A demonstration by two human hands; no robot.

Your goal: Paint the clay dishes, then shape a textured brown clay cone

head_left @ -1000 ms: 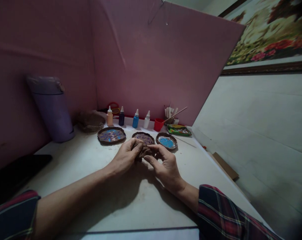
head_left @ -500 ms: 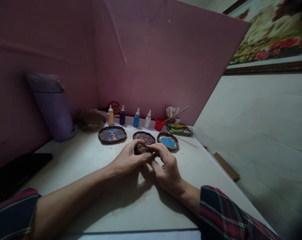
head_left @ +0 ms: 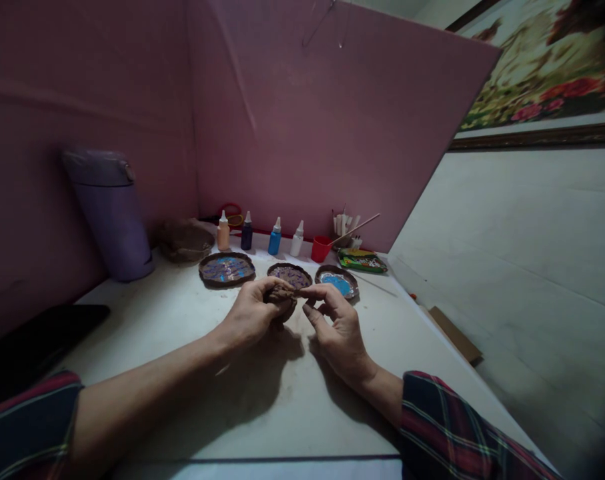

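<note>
A lump of brown clay [head_left: 283, 303] with a rough, folded surface is held above the white table, between the thumb and fingers of my left hand [head_left: 252, 308]. Just to its right is my right hand [head_left: 337, 327], its index fingertip at the clay's edge and its thumb a little apart below. Whether that fingertip presses on the clay is hard to see. Behind the hands lie three shallow brown clay dishes: a blue and purple painted one [head_left: 227, 269], a purple-streaked one [head_left: 288, 274] and one with a blue centre [head_left: 338, 283].
Four squeeze bottles stand behind the dishes, among them a blue one [head_left: 275, 239]. A red cup [head_left: 321, 249] holds a thin stick, beside a green packet [head_left: 362, 261]. At left are a purple tumbler [head_left: 113, 220], a bagged brown mass [head_left: 185, 240] and a dark flat object [head_left: 47, 333].
My right thumb and fingers have come away from the clay toward the right. The lump has turned in my left hand, showing more of its underside.
</note>
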